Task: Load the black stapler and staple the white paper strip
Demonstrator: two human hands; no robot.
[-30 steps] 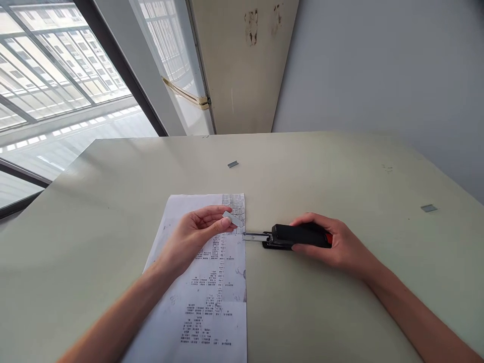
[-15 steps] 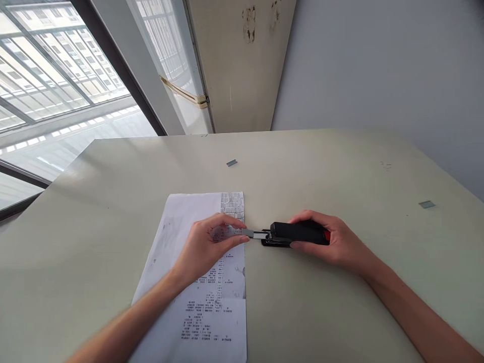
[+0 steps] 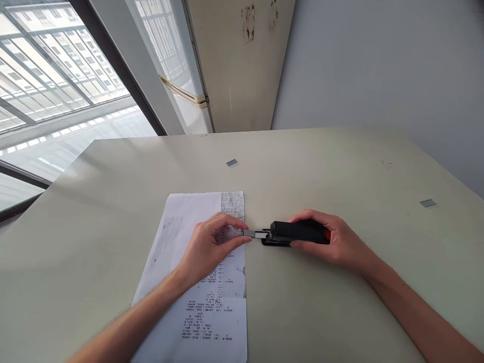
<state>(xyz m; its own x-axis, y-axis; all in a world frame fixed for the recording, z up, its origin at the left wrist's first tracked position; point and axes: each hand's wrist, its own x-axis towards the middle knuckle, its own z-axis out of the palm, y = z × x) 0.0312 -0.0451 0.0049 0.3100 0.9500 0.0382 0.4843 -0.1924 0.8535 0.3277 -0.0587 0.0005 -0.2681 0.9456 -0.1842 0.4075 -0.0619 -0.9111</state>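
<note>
A black stapler (image 3: 298, 232) lies on its side of the table with my right hand (image 3: 335, 239) wrapped round its rear end, where a bit of red shows. From its left end a silver staple tray (image 3: 261, 234) sticks out. My left hand (image 3: 212, 242) pinches a grey strip of staples (image 3: 248, 233) between thumb and fingertips, in line with the tray and meeting its outer end. Under my left hand and forearm lie printed paper sheets (image 3: 212, 322), partly hidden by them.
A short grey staple strip (image 3: 232, 162) lies near the table's far side, and another staple strip (image 3: 427, 203) lies at the right. The pale table (image 3: 321, 307) meets a wall (image 3: 378, 65) at the right. Windows are at the left.
My left hand has shifted slightly right with the strip of staples, which now covers more of the tray's end. My right hand and the stapler have hardly moved.
</note>
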